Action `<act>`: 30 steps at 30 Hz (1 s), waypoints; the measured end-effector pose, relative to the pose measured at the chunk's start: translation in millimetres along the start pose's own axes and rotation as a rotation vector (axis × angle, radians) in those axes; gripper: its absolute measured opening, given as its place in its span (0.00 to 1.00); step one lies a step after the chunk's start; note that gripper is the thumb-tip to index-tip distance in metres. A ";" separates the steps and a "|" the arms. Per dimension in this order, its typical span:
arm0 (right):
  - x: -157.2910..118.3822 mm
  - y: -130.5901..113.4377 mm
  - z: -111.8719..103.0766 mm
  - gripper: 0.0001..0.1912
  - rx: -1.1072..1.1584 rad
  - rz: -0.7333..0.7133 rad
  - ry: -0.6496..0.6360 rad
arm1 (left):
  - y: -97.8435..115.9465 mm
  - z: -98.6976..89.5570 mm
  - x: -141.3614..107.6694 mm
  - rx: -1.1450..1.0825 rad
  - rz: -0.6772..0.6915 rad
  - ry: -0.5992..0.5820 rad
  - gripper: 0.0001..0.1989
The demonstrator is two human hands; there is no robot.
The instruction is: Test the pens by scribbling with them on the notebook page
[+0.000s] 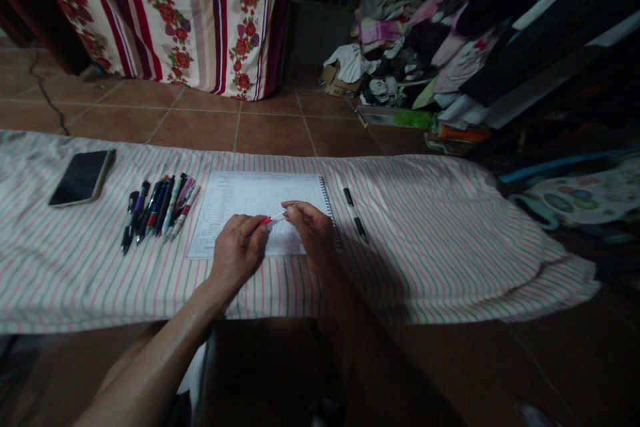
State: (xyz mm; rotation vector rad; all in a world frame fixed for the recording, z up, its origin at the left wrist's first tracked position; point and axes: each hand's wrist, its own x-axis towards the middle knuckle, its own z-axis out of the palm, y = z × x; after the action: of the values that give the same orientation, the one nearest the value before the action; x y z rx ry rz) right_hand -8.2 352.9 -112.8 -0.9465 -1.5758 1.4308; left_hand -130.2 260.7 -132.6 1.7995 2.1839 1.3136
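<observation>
Holds one slim, white pen-like rod (278, 215), pinkish-red at one end, above one spiral notebook (237, 197), pinching the red part with the left hand (239, 245) and the other end with the right hand (316, 233). Shows two black pen pieces (360, 229) at the notebook's three o'clock, one phone (80, 177) and bunched pens (163, 205), too overlapped to count, towards nine.

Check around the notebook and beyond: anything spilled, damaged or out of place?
I see no spill. One black pen lies right of the notebook, apart from the bunched pens; I can't tell whether its cap is off. Beyond the striped cloth, clothes sit in a messy heap.
</observation>
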 end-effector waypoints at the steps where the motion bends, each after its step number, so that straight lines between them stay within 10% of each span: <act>1: 0.2 0.4 -0.2 0.14 -0.008 -0.006 -0.002 | -0.5 0.1 0.0 -0.002 -0.004 -0.004 0.11; 22: 2.1 12.8 -1.1 0.18 -0.004 -0.010 -0.001 | 4.1 -3.9 2.3 -0.187 -0.205 -0.048 0.13; 30: 13.6 15.6 -24.3 0.16 -0.217 -0.085 0.219 | 0.9 -3.3 2.2 -0.193 -0.269 -0.012 0.13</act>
State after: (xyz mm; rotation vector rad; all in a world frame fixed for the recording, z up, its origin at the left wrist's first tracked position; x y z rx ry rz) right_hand 8.7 376.5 -126.1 -1.1089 -1.6063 1.0733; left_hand -131.9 260.6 -129.0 1.3869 2.1165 1.3909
